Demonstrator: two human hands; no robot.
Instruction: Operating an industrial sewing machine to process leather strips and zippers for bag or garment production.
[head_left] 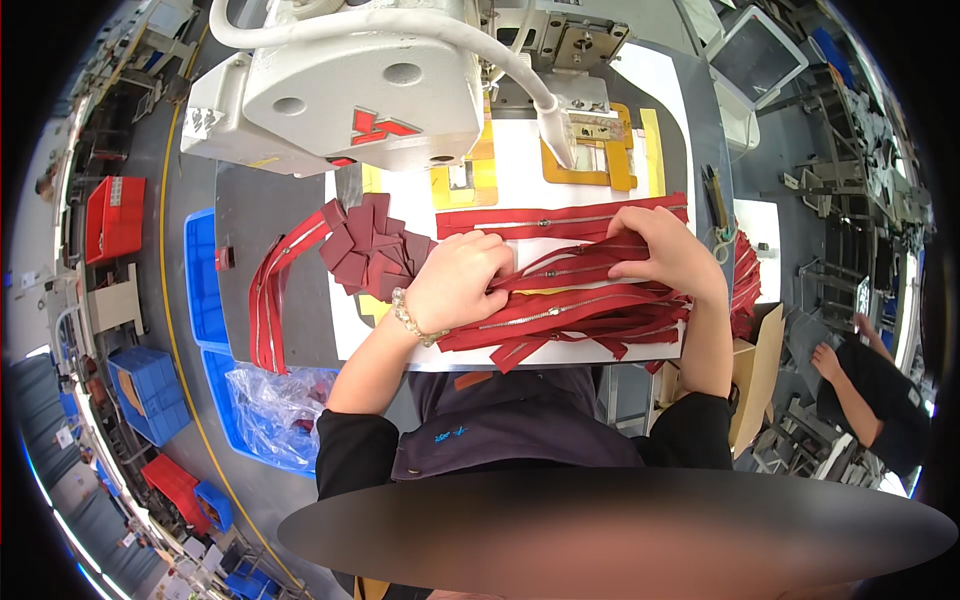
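Note:
My left hand (452, 282) has its fingers curled over the left end of several red zipper strips (555, 312) that lie crossed near the worktable's front edge. My right hand (668, 258) grips the red strips toward their right end, thumb and forefinger around a fold. A separate red zipper (555, 221) lies straight just behind both hands. To the left are a heap of maroon fabric squares (368, 240) and more red zippers (270, 310) draped toward the front edge.
A white machine (350, 90) overhangs the worktable (235, 300), beside yellow template frames (585, 175). Blue bins (205, 280) stand at left, scissors (718, 205) and a cardboard box (755, 375) at right. Another person (870, 400) works at far right.

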